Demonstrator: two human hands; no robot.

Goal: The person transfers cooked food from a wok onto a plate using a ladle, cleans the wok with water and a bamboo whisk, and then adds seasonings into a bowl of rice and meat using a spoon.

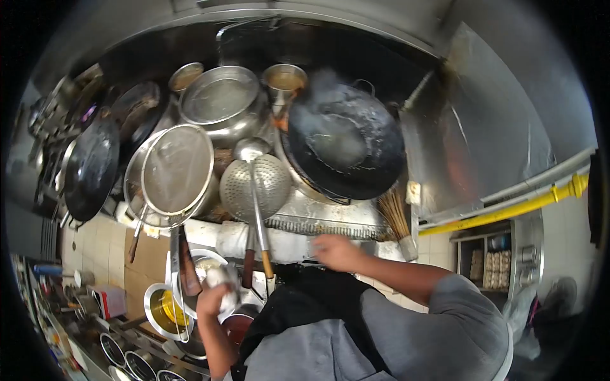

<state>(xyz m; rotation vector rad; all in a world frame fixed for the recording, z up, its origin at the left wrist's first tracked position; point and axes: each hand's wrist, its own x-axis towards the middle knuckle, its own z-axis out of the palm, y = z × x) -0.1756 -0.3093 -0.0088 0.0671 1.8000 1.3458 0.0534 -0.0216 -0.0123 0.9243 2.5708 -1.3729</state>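
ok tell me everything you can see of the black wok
The black wok is round and wide, apparently metal, with small loop handles at its far and near rims. Greyish liquid pools inside under steam. It sits uncovered on the stove; the left hand and right hand are clear of it.

The wok [381, 149] stands right of the skimmer [236, 193], the strainer [181, 168] left. Behind the skimmer (a ladle [253, 150] lies across it) stands a pot [238, 132].
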